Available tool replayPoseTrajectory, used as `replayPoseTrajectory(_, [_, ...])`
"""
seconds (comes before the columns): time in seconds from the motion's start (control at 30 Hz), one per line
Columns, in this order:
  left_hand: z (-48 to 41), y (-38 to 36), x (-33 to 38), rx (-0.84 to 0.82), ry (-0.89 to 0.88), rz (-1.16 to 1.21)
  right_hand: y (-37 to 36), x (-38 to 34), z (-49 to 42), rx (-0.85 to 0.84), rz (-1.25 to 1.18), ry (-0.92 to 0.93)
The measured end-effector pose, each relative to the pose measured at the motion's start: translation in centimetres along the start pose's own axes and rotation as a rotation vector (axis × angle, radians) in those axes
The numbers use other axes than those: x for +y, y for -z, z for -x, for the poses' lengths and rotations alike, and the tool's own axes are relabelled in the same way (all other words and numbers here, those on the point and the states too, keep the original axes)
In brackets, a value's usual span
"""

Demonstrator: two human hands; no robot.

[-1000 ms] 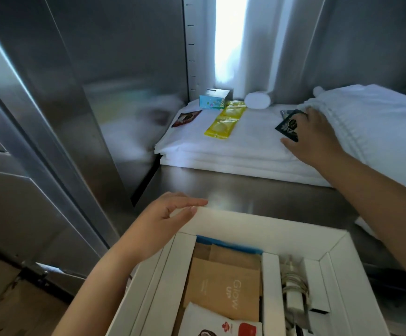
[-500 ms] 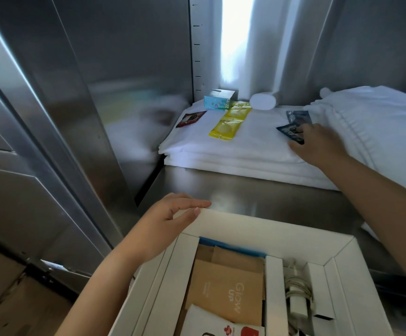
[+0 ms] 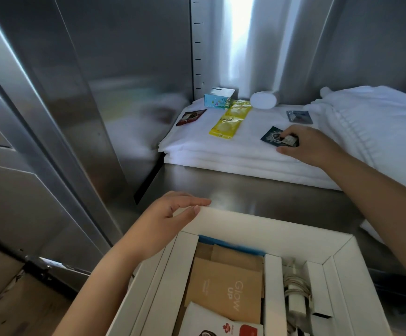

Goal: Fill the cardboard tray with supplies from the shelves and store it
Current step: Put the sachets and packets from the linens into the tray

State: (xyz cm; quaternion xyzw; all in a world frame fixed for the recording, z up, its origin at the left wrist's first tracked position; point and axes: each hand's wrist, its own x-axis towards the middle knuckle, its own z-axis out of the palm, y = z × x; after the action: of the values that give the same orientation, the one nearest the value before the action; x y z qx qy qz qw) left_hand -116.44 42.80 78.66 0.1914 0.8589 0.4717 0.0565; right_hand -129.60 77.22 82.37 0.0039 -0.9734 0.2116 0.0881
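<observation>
The white cardboard tray (image 3: 265, 223) sits low in front of me, holding brown "Glow Up" packets (image 3: 223, 289), a white and red sachet (image 3: 221, 326) and a white charger with cable (image 3: 296, 294). My left hand (image 3: 168, 221) grips the tray's far left corner, thumb on the rim. On the shelf, my right hand (image 3: 308, 144) pinches a dark sachet (image 3: 273, 135) that lies on folded white towels (image 3: 221, 151).
Also on the towels are two yellow sachets (image 3: 231, 121), a dark red sachet (image 3: 191, 116), a grey-blue sachet (image 3: 299, 116), a small blue box (image 3: 217, 101) and a white roll (image 3: 263, 100). A thick white folded cloth (image 3: 371, 122) lies right. Steel cabinet walls (image 3: 100, 69) surround the shelf.
My right hand has drawn back toward the towel's front edge, dragging the dark sachet with it and uncovering the grey-blue one. My left hand stays on the tray corner.
</observation>
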Motion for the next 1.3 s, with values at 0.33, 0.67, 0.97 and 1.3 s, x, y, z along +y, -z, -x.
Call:
replayPoseTrajectory(0.33, [-0.1,0.0,0.0,-0.008,-0.020,-0.004,0.7,-1.1,0.9,0.073,-0.008,0.073])
replayPoseTrajectory(0.67, [-0.2,0.0,0.0,0.007,-0.042,-0.007,2.0,-5.0,7.4,0.030,-0.041,0.260])
replayPoseTrajectory(0.97, [-0.2,-0.1,0.1,0.006,-0.050,-0.010,2.0,-8.7,16.0,-0.110,0.006,0.444])
replayPoseTrajectory(1.3, [-0.4,-0.1,-0.2,0.013,-0.065,-0.028,-1.0,-9.8,19.9,-0.327,0.155,0.612])
